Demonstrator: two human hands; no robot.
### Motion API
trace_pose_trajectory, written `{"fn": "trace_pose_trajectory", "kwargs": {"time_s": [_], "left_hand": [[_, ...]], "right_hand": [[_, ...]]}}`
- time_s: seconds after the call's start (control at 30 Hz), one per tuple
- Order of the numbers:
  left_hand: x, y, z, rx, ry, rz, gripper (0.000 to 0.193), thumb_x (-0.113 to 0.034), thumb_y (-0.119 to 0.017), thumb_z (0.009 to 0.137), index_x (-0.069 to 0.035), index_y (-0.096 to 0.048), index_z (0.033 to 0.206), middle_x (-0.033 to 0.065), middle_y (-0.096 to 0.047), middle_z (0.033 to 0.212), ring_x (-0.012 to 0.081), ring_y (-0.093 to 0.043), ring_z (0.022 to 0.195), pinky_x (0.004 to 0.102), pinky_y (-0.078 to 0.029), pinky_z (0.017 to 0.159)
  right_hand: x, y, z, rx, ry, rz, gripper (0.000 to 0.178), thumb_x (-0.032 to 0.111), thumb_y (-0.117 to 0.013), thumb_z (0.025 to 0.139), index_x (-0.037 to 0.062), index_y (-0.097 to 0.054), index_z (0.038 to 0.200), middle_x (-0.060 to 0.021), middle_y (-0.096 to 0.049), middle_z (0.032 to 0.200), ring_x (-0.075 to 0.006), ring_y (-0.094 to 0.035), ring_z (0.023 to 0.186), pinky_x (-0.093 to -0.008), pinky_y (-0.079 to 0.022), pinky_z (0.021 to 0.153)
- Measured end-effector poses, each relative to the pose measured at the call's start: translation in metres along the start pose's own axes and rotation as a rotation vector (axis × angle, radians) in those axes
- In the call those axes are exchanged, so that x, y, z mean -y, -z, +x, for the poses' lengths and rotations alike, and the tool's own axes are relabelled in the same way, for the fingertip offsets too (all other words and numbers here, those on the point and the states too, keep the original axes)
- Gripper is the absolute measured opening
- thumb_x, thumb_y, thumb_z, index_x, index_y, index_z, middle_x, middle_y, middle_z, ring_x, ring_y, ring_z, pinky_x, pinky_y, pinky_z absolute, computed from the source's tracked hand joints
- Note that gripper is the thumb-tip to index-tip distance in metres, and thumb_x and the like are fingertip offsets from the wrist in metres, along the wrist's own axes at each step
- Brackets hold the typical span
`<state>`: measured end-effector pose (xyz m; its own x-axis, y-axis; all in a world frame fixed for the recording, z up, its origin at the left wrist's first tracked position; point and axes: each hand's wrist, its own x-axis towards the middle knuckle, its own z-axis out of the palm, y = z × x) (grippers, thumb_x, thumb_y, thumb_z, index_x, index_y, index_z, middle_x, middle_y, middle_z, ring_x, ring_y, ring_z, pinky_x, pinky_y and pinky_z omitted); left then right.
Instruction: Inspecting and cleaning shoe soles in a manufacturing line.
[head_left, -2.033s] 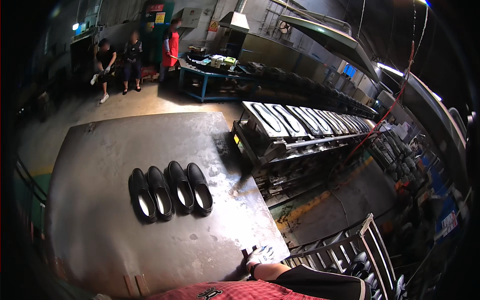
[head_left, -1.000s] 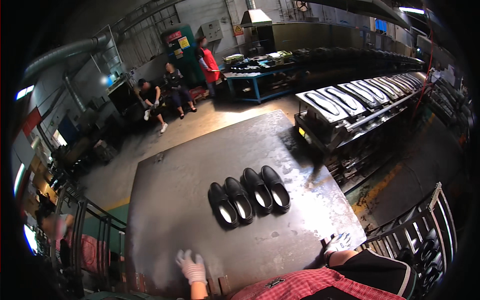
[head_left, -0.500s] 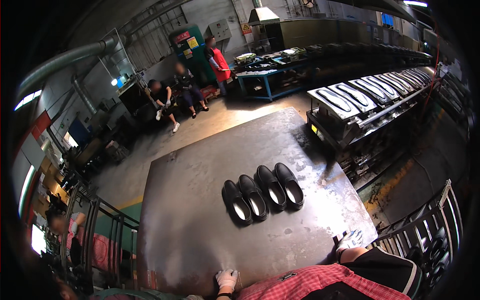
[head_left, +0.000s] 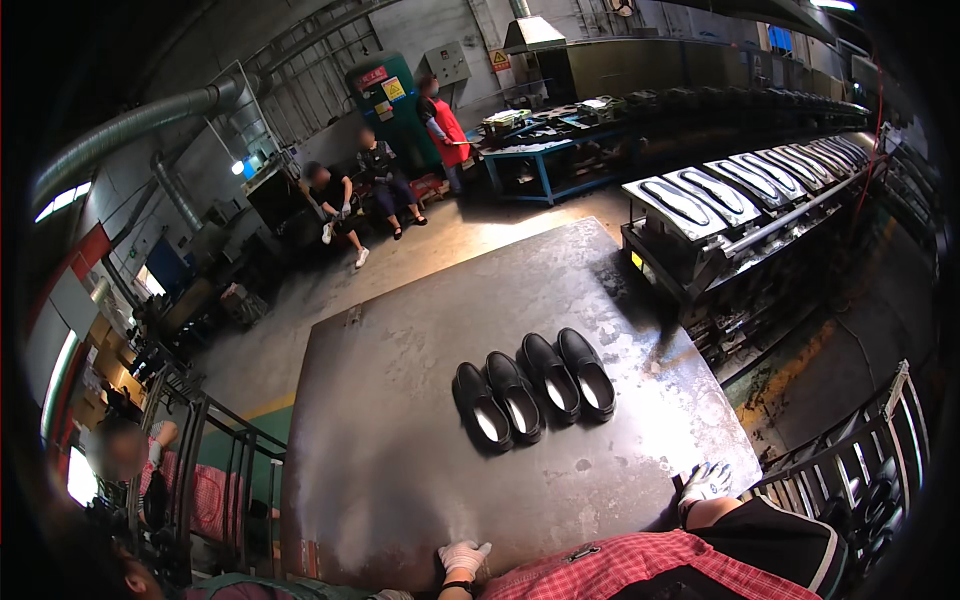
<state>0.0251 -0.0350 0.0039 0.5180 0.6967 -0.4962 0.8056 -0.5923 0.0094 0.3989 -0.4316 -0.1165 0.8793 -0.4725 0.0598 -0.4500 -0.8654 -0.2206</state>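
Observation:
Two pairs of black slip-on shoes (head_left: pixel 546 376) with pale insoles stand side by side on a large grey metal table (head_left: pixel 400 420), toes pointing away from me. My left hand (head_left: pixel 464 558), in a whitish glove, rests at the table's near edge with its thumb apart and nothing in it. Over by the near right corner, my right hand (head_left: pixel 706 482) wears a similar glove and lies on the tabletop, fingers spread. Neither hand touches the shoes.
Beyond the table's right side runs a conveyor line bearing flat pale plates (head_left: pixel 690 205) with dark sole-shaped outlines. Metal racks (head_left: pixel 885 440) flank me at right and left (head_left: pixel 222 470). Several people are around, one in a red apron (head_left: pixel 447 130) by a blue-framed workbench (head_left: pixel 545 170).
The whole view has shifted slightly, so the table and shoes appear a little farther right. My left thumb now sticks out more to the right. The shoes keep their places on the table.

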Motion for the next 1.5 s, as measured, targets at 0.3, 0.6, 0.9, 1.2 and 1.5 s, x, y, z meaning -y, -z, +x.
{"fn": "trace_pose_trajectory", "kwargs": {"time_s": [0.3,0.6,0.9,1.2,1.5], "left_hand": [[0.006,-0.006,0.003,0.014,0.028,-0.007,0.054,-0.062,-0.051,0.084,-0.016,-0.077,0.096,0.0107,-0.073,0.098,0.0305,-0.067,0.100,0.0463,-0.042,0.095],[0.004,-0.007,0.004,0.020,0.043,0.019,0.056,-0.061,-0.047,0.088,-0.016,-0.076,0.100,0.0112,-0.073,0.104,0.0308,-0.067,0.104,0.0462,-0.042,0.098],[0.004,-0.009,0.006,0.049,0.057,0.043,0.057,-0.061,-0.045,0.089,-0.015,-0.076,0.103,0.0108,-0.072,0.108,0.0295,-0.066,0.107,0.0460,-0.042,0.098],[0.004,-0.011,0.008,0.017,0.063,0.048,0.057,-0.062,-0.047,0.087,-0.015,-0.076,0.100,0.0104,-0.073,0.105,0.0299,-0.066,0.105,0.0462,-0.041,0.098],[-0.008,-0.003,0.008,0.080,0.135,0.112,0.055,-0.057,-0.044,0.088,-0.017,-0.075,0.108,0.0087,-0.072,0.111,0.0270,-0.066,0.108,0.0443,-0.040,0.097]], "right_hand": [[0.026,0.065,-0.014,0.104,-0.030,0.020,0.057,0.040,-0.041,0.100,0.0060,-0.046,0.145,-0.0156,-0.036,0.155,-0.0324,-0.031,0.143,-0.0448,-0.019,0.120],[0.024,0.063,-0.014,0.132,-0.030,-0.002,0.058,0.042,-0.039,0.101,0.0076,-0.045,0.147,-0.0143,-0.036,0.156,-0.0307,-0.031,0.144,-0.0444,-0.019,0.120],[0.023,0.059,-0.014,0.113,-0.023,0.000,0.058,0.042,-0.040,0.100,0.0069,-0.045,0.146,-0.0146,-0.036,0.156,-0.0311,-0.031,0.144,-0.0447,-0.019,0.120],[0.029,0.071,-0.015,0.167,-0.036,-0.002,0.059,0.042,-0.039,0.101,0.0070,-0.043,0.148,-0.0142,-0.035,0.156,-0.0312,-0.029,0.145,-0.0444,-0.017,0.120],[0.029,0.076,-0.018,0.166,-0.038,0.022,0.059,0.043,-0.038,0.101,0.0068,-0.042,0.148,-0.0145,-0.034,0.157,-0.0309,-0.028,0.145,-0.0444,-0.016,0.121]]}}
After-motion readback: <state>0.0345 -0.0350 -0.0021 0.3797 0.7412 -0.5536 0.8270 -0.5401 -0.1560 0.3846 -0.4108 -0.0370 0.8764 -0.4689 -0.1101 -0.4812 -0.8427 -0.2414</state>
